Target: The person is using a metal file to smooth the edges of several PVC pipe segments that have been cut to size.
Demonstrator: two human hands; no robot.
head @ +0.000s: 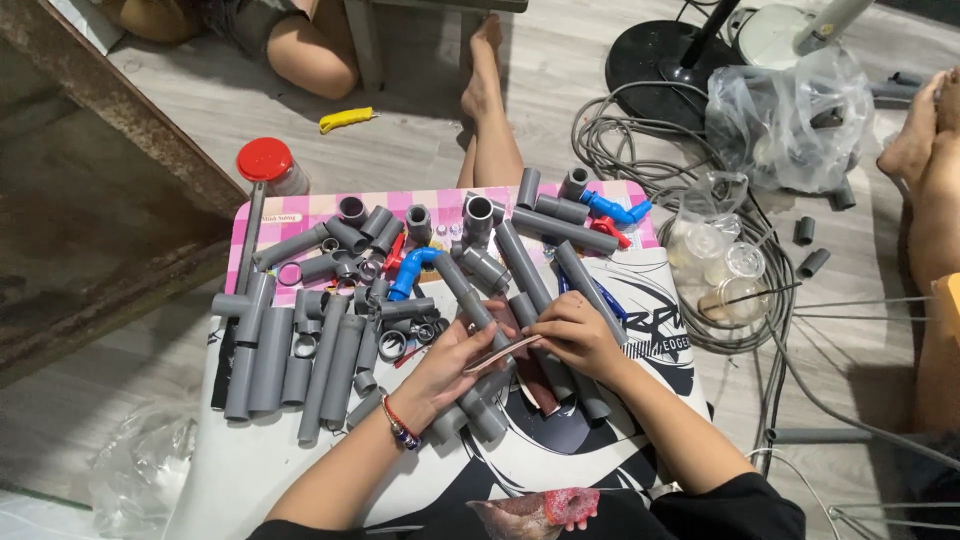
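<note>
**Both hands closed on one pipe and a sanding strip**

Clasped between my two hands is a thin strip of sandpaper [503, 350], brown on its underside, wrapped partly over a long grey pipe [470, 300]. My left hand [445, 368], with a beaded bracelet [400, 428] at the wrist, curls under the pipe's lower stretch; my right hand [575, 335] pinches the strip's far end from above. Neither hand is loose. The pipe's long axis runs diagonally, from upper left by the blue elbow fitting [413, 270] down toward my lap, and the strip crosses it nearly at right angles. My left hand is the nearer one to the pipe's body.

Counting what I can: one strip, one pipe in hand, one red-lidded jar [268, 165], one yellow cutter [347, 119], two blue fittings. Loose grey pipe pieces [300, 370] on the mat [640, 290] are too many and too overlapped to count surely.
</note>
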